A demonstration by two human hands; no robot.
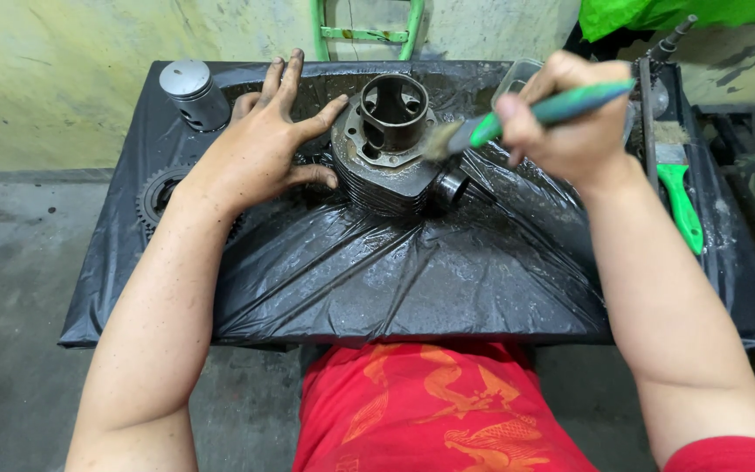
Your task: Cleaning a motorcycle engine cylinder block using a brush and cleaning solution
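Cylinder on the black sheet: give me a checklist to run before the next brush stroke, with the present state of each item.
1. Left hand steadies the cylinder: ok, fingers spread against its finned side.
2. Right hand grips the brush: ok, fingers closed round the green handle.
3. Bristles on the cylinder: ok, touching its upper right edge.
4. Piston out of the way: ok, standing apart at the far left.
5. Spare brush within reach: ok, lying to the right.
6. Bore clean: cannot tell.
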